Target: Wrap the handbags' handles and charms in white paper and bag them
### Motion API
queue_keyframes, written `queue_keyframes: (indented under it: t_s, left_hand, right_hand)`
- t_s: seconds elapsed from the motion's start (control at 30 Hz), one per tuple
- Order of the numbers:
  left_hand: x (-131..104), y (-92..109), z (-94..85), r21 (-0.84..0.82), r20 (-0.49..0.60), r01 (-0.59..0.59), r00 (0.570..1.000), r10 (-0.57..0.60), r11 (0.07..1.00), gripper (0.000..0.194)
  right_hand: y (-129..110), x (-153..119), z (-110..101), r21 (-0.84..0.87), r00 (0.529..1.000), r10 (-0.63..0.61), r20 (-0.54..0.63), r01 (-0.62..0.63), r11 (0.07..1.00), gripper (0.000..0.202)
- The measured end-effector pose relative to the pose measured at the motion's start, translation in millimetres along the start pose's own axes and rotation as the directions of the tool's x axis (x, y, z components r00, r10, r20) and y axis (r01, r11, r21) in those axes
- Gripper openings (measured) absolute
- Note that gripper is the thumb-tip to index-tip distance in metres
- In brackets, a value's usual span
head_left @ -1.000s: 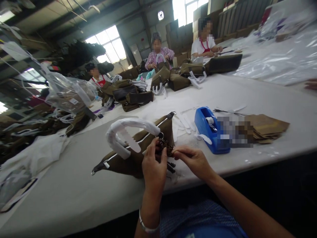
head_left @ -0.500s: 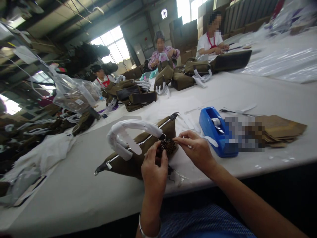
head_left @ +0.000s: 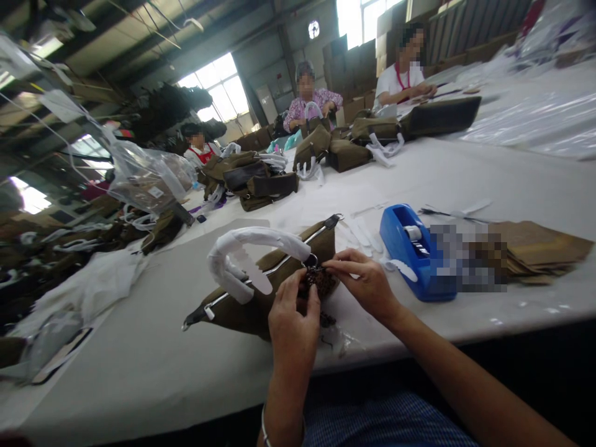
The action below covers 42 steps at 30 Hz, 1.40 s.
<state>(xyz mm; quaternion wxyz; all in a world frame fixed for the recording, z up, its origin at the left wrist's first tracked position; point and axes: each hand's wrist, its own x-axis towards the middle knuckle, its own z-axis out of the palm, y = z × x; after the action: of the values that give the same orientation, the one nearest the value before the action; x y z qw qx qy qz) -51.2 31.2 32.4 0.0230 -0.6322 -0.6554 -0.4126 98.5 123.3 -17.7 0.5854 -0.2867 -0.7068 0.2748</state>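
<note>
1. nearest my camera, the left hand [head_left: 294, 316] has its thumb and forefinger around a leopard-patterned piece [head_left: 323, 285], bracing its left side; the other fingers are partly hidden from me.
2. the right hand [head_left: 365, 282] pinches thumb and forefinger together on what looks like that piece's upper right corner; i cannot tell whether a thin strand is caught there too.
3. the piece lies against the near side of an olive-brown handbag [head_left: 251, 313], just below the metal ring [head_left: 317, 261] at one end of its white-wrapped handle [head_left: 274, 237]. the bag stands on the pale-covered table [head_left: 488, 180], its zipper running along the top.
4. i judge the step in hand to be fine fingertip work on the piece beside the ring; the next move calls for a steady left hold and a small, exact right pinch.
5. to the right, a blue tape dispenser [head_left: 433, 288] stands near the right hand, with a stack of brown paper [head_left: 549, 248] past it.
6. farther off, more olive-brown handbags [head_left: 349, 155] lie heaped, and a co-worker's patterned sleeve [head_left: 295, 113] shows behind them.
</note>
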Motion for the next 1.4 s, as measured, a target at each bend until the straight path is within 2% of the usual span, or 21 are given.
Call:
queue_keyframes:
  t_s: [0.23, 0.47, 0.67, 0.83, 0.97, 1.13, 1.4]
  left_hand:
    - [-0.2, -0.6, -0.9, 0.125, -0.022, -0.062, 0.998, 0.065, 0.990, 0.027]
    - [-0.4, -1.7, -3.7, 0.096, 0.006, -0.030, 1.000, 0.030, 0.995, 0.026]
    - [0.0, -2.8, -4.3, 0.134, 0.006, -0.039, 0.999, 0.039, 0.990, 0.025]
    - [0.5, -2.9, -4.3, 0.303, -0.024, -0.105, 0.993, 0.117, 0.947, 0.026]
    - [2.1, -2.4, -4.9, 0.347, -0.018, -0.123, 0.990, 0.138, 0.930, 0.025]
    - [3.3, -1.3, -5.7, 0.298, -0.018, -0.102, 0.994, 0.112, 0.949, 0.026]
    - [4.4, 1.0, -10.9, 0.235, 0.032, 0.029, 0.999, -0.038, 0.972, 0.023]
  right_hand:
    - [-2.9, -2.0, 3.3, 0.049, 0.998, 0.054, -0.013, -0.053, 0.997, 0.017]
    - [-11.2, -3.1, 7.0, 0.067, 0.996, 0.087, -0.028, -0.085, 0.994, 0.016]
    - [-13.6, -4.6, 8.3, 0.066, 0.995, 0.098, -0.032, -0.095, 0.993, 0.013]
    - [-8.1, -4.8, 10.3, 0.148, 0.979, 0.202, -0.027, -0.196, 0.969, 0.010]
    - [-6.9, -4.4, 11.4, 0.185, 0.964, 0.268, -0.002, -0.262, 0.947, 0.008]
    - [-10.7, -4.6, 9.6, 0.153, 0.964, 0.264, -0.001, -0.261, 0.953, 0.006]
    - [-19.8, -7.0, 9.6, 0.084, 0.981, 0.191, -0.016, -0.189, 0.978, 0.007]
